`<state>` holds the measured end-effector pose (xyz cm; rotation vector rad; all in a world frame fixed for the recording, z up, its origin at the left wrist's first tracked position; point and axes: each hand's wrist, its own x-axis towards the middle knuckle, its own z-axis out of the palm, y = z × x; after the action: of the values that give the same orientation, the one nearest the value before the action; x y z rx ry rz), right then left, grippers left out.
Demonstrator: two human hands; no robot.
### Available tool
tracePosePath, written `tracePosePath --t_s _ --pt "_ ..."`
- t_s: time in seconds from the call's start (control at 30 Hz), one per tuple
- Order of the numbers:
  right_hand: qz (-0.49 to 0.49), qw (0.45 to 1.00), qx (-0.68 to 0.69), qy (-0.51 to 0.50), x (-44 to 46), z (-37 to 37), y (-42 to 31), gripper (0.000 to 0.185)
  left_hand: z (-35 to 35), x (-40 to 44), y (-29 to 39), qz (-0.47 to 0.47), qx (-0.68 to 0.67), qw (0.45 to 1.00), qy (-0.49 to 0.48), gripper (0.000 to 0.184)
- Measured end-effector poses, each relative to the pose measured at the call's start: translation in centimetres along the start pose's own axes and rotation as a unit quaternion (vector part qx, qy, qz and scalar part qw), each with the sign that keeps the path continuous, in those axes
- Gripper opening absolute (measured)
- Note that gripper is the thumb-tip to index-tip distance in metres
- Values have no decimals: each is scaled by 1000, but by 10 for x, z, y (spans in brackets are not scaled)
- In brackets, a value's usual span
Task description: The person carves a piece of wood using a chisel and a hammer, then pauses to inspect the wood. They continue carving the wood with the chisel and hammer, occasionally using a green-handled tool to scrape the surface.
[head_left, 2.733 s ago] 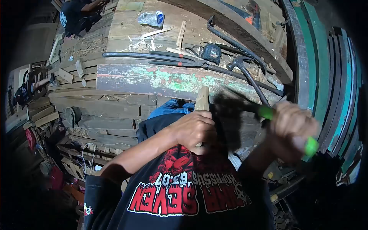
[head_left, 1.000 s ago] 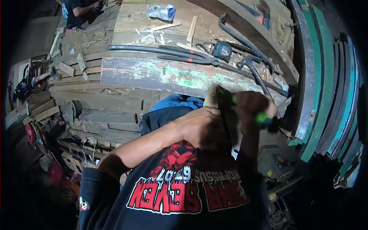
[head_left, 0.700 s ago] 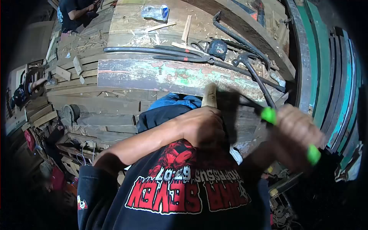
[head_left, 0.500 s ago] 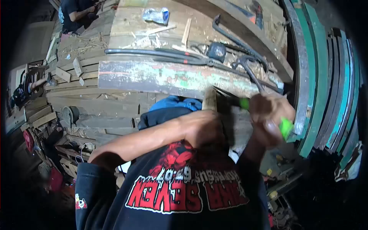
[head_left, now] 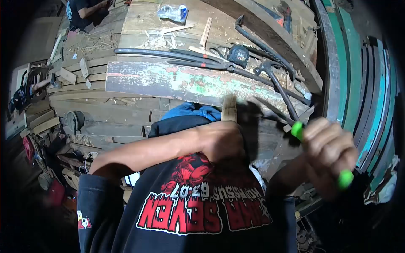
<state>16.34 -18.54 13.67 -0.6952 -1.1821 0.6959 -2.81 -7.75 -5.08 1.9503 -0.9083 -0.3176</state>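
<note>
My right hand (head_left: 330, 147) is wrapped round the bright green handle of a knife (head_left: 276, 110), its dark blade pointing up and left, clear of the wood. In front of my chest my left hand (head_left: 225, 141) is closed round a short wooden piece (head_left: 229, 108), whose squared end sticks out above the fist; shadow covers the fingers. Just beyond that end lies a board (head_left: 168, 82) with worn green and grey paint. Behind the board are long pincers (head_left: 211, 63), a black tape measure (head_left: 238, 55) and a hammer (head_left: 276, 84).
A bent pry bar (head_left: 261, 42) and a crumpled plastic cup (head_left: 173, 14) lie at the top. Green and turquoise planks (head_left: 356, 76) line the right. A person (head_left: 84, 14) sits at the upper left, and part of another person (head_left: 25, 95) shows at the left edge.
The knife and my right hand have moved right, away from the wooden piece, after being beside it half a second ago. My left hand stays closed near my chest.
</note>
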Motion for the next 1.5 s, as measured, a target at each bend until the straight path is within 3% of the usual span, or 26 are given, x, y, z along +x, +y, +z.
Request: tracePosePath --t_s 0.07,0.13,0.23,0.3,0.37,0.43,0.47,0.53,0.6,0.63,0.73,0.8,0.87,0.9,1.0,1.03,1.13,1.2,1.27,1.3,1.37,1.4,1.5 --pt "-7 999 31 -33 -7 -10 -1 36 -22 2 15 15 27 999 26 29" --pt "36 997 -63 34 -31 2 38 35 -23 3 20 28 42 996 78 28" --pt "87 985 -90 122 -44 17 66 31 -15 8 13 -42 -54 998 18 25" --pt "75 981 -101 149 -30 25 54 27 -9 5 15 36 -33 995 92 24" --pt "11 996 -63 67 -5 8 28 26 -14 4 12 59 -7 990 126 25" --pt "-3 1000 -7 -24 -16 -19 8 32 -20 4 18 35 3 994 108 28" --pt "18 999 -11 -47 -31 -29 6 36 -15 6 16 57 -10 987 149 22" --pt "97 988 -59 101 -75 -10 57 44 -4 11 9 100 -32 968 230 13" --pt "142 957 -107 230 -78 12 95 47 -22 9 20 55 -11 989 136 29" --pt "131 968 -106 185 -65 1 97 45 -28 7 23 27 4 995 92 38" --pt "88 986 -78 120 -11 -9 35 40 -16 5 15 44 -25 993 107 38" --pt "15 1000 21 -14 12 -24 -5 27 -4 4 13 36 -9 992 118 39" --pt "-60 997 3 -41 26 -18 -15 23 -8 7 15 29 3 994 109 39" --pt "-41 994 63 -80 22 -24 -5 26 -19 7 21 22 5 995 96 38" --pt "89 988 -62 107 -32 8 70 37 -19 9 24 -10 6 997 72 37" --pt "147 983 -37 107 -49 5 88 38 -17 11 24 -12 10 997 70 37" --pt "123 978 -73 153 -27 5 64 37 -5 8 21 -1 4 997 80 36" --pt "18 991 -95 90 -1 -1 26 36 -12 7 15 -8 14 997 76 37" --pt "2 999 45 -23 14 -15 -1 29 -24 9 25 -30 17 998 48 37" --pt "-5 999 13 -29 14 -11 0 34 -30 11 27 -21 15 998 49 37" --pt "131 982 54 124 -16 4 43 31 -10 10 11 -91 -120 988 20 37" --pt "178 972 47 144 -39 -3 65 30 -12 10 9 -95 -130 987 25 37" --pt "143 983 -4 116 -28 2 53 29 -20 7 17 -57 -68 993 76 38"
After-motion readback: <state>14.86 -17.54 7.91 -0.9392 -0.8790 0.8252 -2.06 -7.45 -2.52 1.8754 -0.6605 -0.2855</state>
